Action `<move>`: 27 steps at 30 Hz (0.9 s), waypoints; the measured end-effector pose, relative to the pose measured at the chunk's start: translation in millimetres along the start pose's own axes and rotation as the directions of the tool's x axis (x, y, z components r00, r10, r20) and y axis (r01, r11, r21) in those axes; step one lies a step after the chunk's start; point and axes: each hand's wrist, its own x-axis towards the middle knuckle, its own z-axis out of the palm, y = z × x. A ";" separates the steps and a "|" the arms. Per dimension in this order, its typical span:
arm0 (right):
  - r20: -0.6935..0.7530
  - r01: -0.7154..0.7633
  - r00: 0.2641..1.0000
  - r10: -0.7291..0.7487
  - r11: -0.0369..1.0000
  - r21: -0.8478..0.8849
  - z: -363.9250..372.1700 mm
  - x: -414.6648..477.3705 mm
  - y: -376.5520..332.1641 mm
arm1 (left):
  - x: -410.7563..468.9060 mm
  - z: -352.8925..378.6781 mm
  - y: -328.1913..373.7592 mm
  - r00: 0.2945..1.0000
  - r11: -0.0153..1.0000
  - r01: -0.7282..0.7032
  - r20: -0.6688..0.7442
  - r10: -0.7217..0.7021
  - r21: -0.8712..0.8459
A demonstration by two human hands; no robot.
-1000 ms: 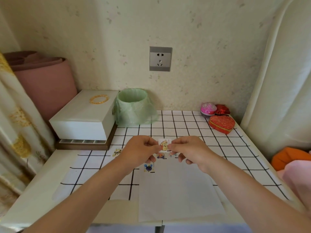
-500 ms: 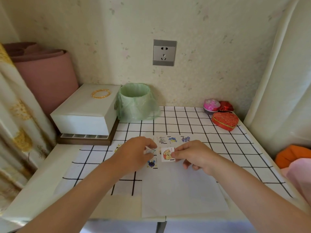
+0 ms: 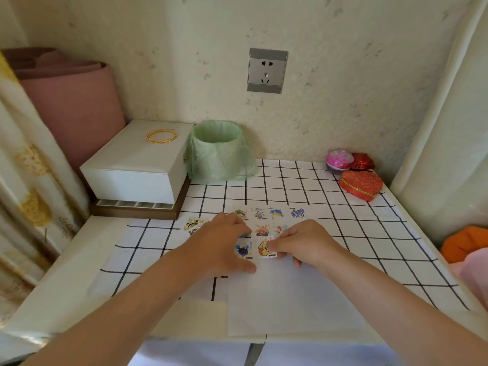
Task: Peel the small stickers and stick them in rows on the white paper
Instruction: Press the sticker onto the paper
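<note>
The white paper (image 3: 290, 299) lies on the checked tablecloth in front of me. Several small cartoon stickers sit on its far part in rows, among them a blue one (image 3: 298, 213) in the top row and a dark blue one (image 3: 243, 250) lower down. An orange bear sticker (image 3: 264, 248) lies right of the dark blue one. My right hand (image 3: 301, 244) pinches its right edge with curled fingers. My left hand (image 3: 221, 244) rests flat on the paper's left part and hides some stickers. A loose yellow-black sticker (image 3: 194, 225) lies on the cloth to the left.
A white box (image 3: 137, 165) with gold bangles (image 3: 161, 136) stands at the back left beside a green-lined bin (image 3: 217, 151). A red heart-shaped box (image 3: 360, 184) and a pink ball (image 3: 339, 159) sit at the back right. The table's front edge is close.
The orange bear sticker came down from the air onto the paper beside the dark blue one. My left hand let go of it and now lies flat on the paper.
</note>
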 end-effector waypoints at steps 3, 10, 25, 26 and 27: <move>-0.013 -0.007 1.000 0.007 0.999 -0.039 4.8 4.1 2.1 | 0.2 0.3 0.0 1.000 1.000 -0.006 0.000 0.006 0.004; -0.046 0.017 0.999 -0.021 0.996 -0.087 10.0 8.0 3.7 | 0.9 1.2 -0.5 1.000 1.000 -0.015 0.002 0.015 0.009; -0.051 0.020 0.998 -0.021 0.999 -0.038 10.9 11.4 5.5 | 0.7 1.1 -0.3 1.000 0.999 -0.016 0.001 0.016 0.028; -0.050 0.019 0.999 -0.021 0.999 -0.037 11.0 11.7 5.3 | 0.7 1.0 -0.2 1.000 0.999 -0.017 0.002 0.017 0.029; -0.048 0.019 0.999 -0.021 0.999 -0.039 11.0 11.6 5.2 | 0.8 0.8 -0.1 1.000 0.999 -0.015 0.005 0.015 0.030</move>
